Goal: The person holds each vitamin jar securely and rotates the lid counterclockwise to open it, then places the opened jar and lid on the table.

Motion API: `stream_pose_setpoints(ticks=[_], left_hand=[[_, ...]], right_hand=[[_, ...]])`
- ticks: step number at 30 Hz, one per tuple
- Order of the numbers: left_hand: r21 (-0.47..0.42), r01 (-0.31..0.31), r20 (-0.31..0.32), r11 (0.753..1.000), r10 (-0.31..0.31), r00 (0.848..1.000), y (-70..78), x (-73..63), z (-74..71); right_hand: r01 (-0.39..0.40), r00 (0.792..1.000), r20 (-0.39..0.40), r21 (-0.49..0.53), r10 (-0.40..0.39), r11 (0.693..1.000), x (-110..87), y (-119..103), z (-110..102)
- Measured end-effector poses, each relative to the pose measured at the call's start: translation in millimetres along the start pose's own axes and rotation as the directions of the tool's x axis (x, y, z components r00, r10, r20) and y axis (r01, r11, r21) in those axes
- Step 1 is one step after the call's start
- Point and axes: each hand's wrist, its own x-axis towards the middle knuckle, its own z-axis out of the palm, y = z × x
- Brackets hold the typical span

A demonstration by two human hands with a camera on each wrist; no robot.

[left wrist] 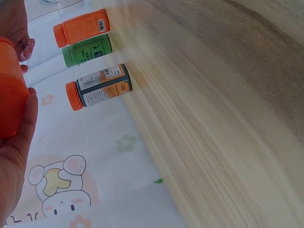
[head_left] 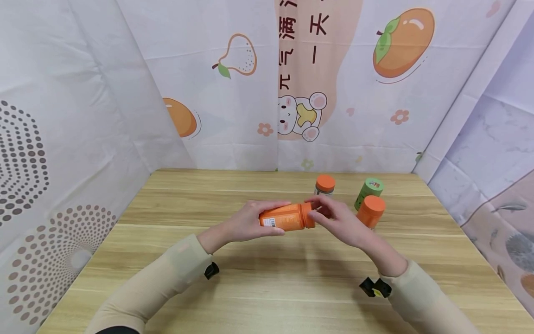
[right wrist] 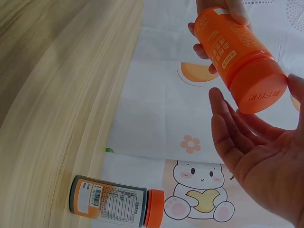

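Observation:
An orange bottle [head_left: 285, 218] with a ribbed orange cap [right wrist: 260, 88] lies sideways above the table, its cap end to the right. My left hand [head_left: 250, 221] grips the bottle's body near the base, thumb and fingers on opposite sides. At the other end, my right hand [head_left: 340, 220] has its thumb and forefinger at the cap's edges, while its other fingers [right wrist: 223, 137] spread loosely past it. The left wrist view shows only part of the held bottle [left wrist: 12, 99], cut off by the frame's edge.
Behind the right hand stand a dark bottle with an orange cap [head_left: 325, 183], a green container [head_left: 369, 191] and a second orange bottle [head_left: 371, 211]. The wooden table [head_left: 267, 287] meets a printed cloth backdrop [head_left: 233, 116] at its far edge. Cloth walls flank both sides.

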Motion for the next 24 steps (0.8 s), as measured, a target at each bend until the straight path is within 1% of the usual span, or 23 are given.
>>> stream_pose_setpoints(ticks=[8, 14, 19, 24], left_hand=[[0.008, -0.01, 0.003, 1.0, 0.01, 1.0, 1.3, 0.1, -0.2], [0.003, -0.007, 0.002, 1.0, 0.007, 1.0, 1.9, 0.0, 0.3], [0.003, -0.009, -0.002, 1.0, 0.009, 1.0, 2.2, -0.6, 0.0], [0.004, -0.001, -0.007, 1.0, 0.001, 1.0, 1.0, -1.3, 0.1]], right_hand=[[0.015, 1.0, -0.011, 0.022, -0.015, 1.0, -0.9, -2.4, -0.4], [0.046, 0.999, -0.02, 0.0, -0.046, 0.999, -2.6, -2.4, -1.6], [0.098, 0.995, -0.023, -0.013, -0.098, 0.995, -3.8, -2.7, -3.5], [0.159, 0.987, -0.031, -0.027, -0.16, 0.987, -4.5, -1.6, -4.1]])
